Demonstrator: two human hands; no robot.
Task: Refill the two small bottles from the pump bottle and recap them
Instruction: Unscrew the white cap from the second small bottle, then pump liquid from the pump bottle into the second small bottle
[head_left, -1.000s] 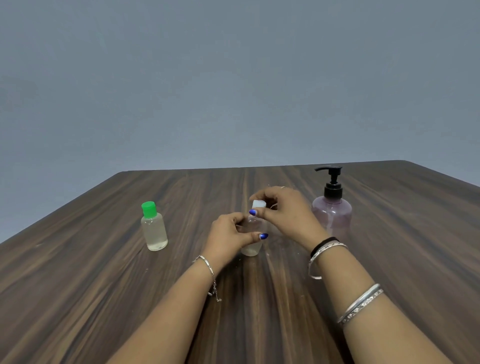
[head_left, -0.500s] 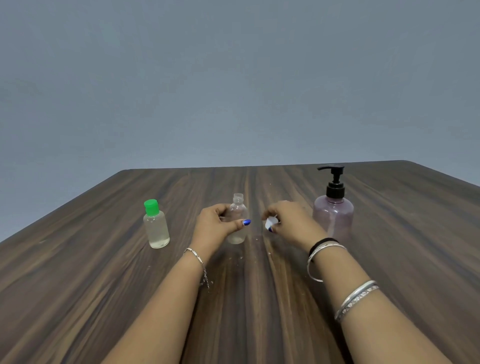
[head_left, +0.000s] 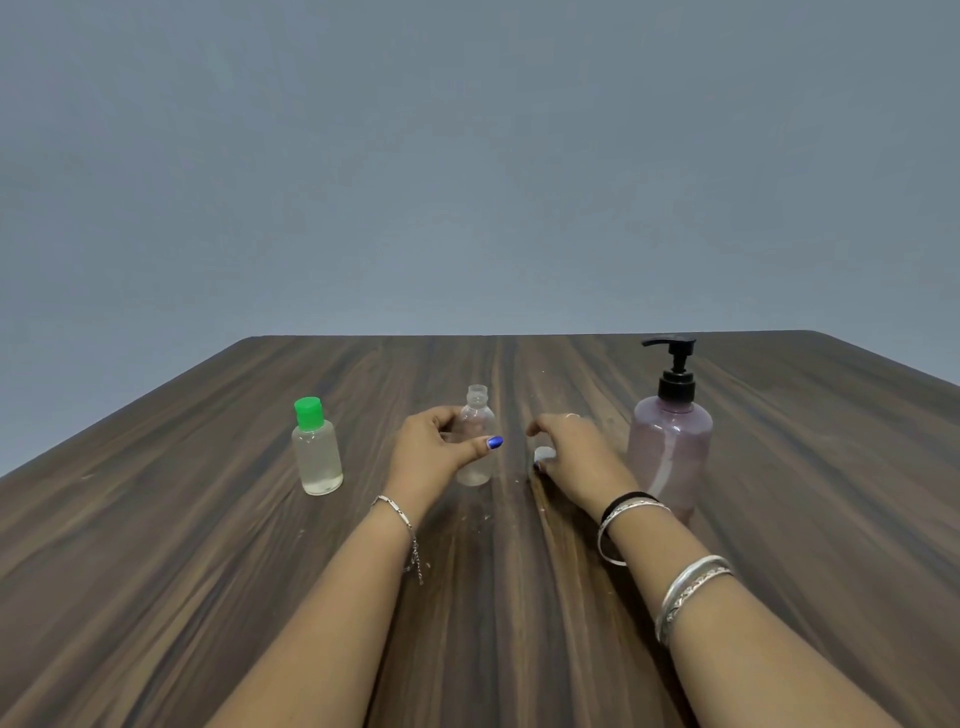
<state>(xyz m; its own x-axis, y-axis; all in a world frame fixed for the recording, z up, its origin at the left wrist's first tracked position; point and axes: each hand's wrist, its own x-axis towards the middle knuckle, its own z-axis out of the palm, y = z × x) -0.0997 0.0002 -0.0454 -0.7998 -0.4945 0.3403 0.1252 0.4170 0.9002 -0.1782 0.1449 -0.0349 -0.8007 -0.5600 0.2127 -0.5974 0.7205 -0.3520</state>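
On the wooden table (head_left: 779, 519), the left hand (head_left: 431, 457) grips an open small bottle (head_left: 477, 447) standing upright near the middle, its neck bare. Just to its right, the right hand (head_left: 576, 457) rests low on the table with fingers curled over a white cap (head_left: 543, 453). The pump bottle (head_left: 670, 447) stands behind that hand, toward the right edge. A green-capped bottle (head_left: 316, 449) stands apart, toward the left edge.

You have nothing to read here: no label, brand, number or sign shows on any bottle, cap or surface.
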